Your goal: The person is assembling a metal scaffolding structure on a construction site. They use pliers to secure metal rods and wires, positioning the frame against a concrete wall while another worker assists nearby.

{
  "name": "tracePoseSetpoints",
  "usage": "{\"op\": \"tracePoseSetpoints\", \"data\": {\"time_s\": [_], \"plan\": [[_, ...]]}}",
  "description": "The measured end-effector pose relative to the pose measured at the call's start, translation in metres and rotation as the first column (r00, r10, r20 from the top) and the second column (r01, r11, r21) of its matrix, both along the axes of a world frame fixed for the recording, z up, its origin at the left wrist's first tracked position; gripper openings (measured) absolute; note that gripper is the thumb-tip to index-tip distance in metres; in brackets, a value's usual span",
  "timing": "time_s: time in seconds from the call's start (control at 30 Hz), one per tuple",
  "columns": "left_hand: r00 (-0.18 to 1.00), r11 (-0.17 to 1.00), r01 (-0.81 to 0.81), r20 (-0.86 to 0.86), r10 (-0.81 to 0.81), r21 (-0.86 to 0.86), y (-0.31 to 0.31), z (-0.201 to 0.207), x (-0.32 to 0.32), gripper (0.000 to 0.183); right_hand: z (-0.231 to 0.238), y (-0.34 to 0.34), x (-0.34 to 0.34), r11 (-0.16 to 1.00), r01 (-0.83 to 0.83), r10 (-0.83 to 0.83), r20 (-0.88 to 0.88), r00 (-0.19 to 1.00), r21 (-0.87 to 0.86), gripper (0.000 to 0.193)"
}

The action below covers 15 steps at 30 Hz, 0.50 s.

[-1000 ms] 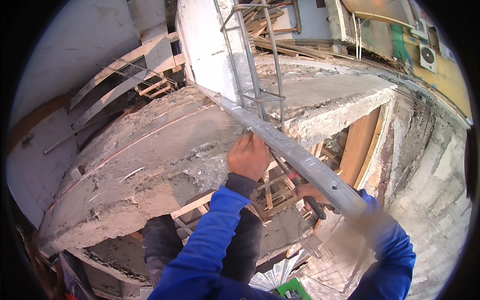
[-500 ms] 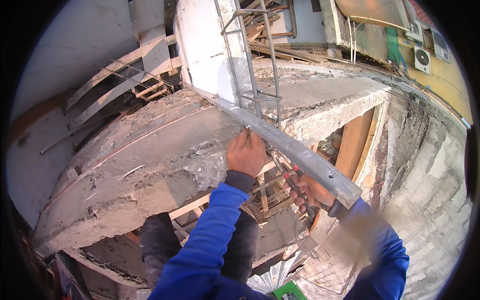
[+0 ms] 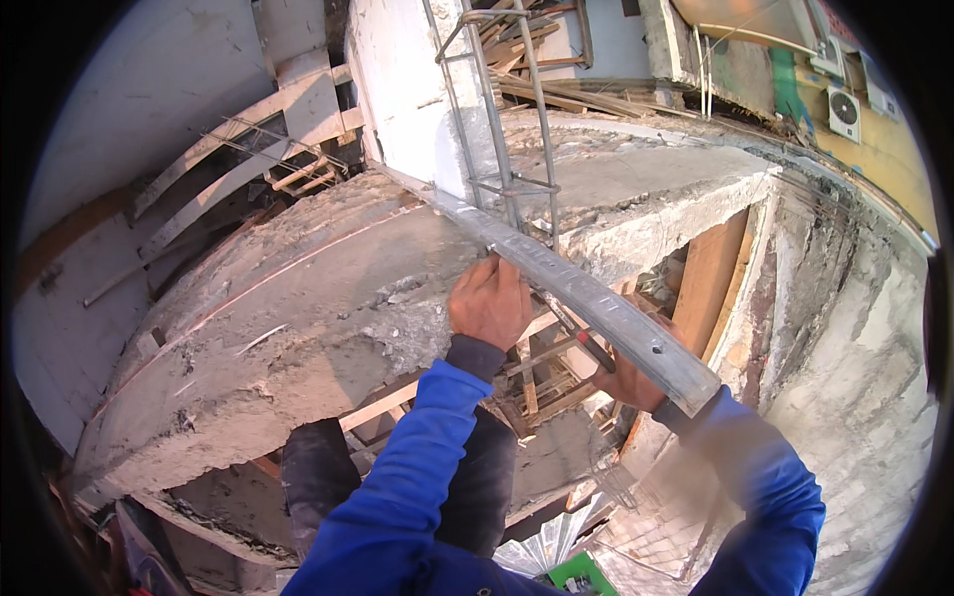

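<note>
A long grey metal bar [image 3: 586,283] with small holes slants from the column's foot toward my right forearm. My left hand [image 3: 490,303] has its fingers bent and pressed against the lower edge of this bar, near its middle; the fingertips are partly hidden there. Below the bar's near half, my right hand [image 3: 628,381] is closed on pliers [image 3: 597,353] with dark and red handles. The bar covers part of that hand, and the pliers point up-left toward my left hand; their jaws are hard to make out.
A rough concrete beam [image 3: 298,308] runs across the left. Behind the bar rises a rebar cage [image 3: 502,129] beside a white column [image 3: 402,109]. Gaps under the beam show timber pieces [image 3: 532,382] below. A broken concrete slab [image 3: 676,189] lies beyond, and a green box [image 3: 581,576] is low down.
My right hand has shifted and turned under the bar, so more of its fingers are hidden and the handles are closer together. My left hand stays at the bar.
</note>
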<state>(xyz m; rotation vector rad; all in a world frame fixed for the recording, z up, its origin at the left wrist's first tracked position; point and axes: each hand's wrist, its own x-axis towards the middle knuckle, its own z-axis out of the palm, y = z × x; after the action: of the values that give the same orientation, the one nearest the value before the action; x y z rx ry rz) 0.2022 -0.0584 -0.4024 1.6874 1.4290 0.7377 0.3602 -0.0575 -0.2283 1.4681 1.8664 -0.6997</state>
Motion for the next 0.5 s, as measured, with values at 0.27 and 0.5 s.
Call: {"op": "tracePoseSetpoints", "data": {"time_s": [0.27,0.5], "plan": [[0.999,0.998,-0.027,0.035,0.026,0.05,0.003,-0.002,0.003,0.02,-0.028,-0.015,0.016,0.804,0.539,-0.59,-0.227,0.775,-0.252,0.043],[0.999,0.999,0.028,-0.029,-0.029,-0.029,0.0,-0.001,0.0,0.032,-0.028,-0.017,0.0,-0.71,0.2,-0.658,0.535,-0.53,-0.675,0.016]]}}
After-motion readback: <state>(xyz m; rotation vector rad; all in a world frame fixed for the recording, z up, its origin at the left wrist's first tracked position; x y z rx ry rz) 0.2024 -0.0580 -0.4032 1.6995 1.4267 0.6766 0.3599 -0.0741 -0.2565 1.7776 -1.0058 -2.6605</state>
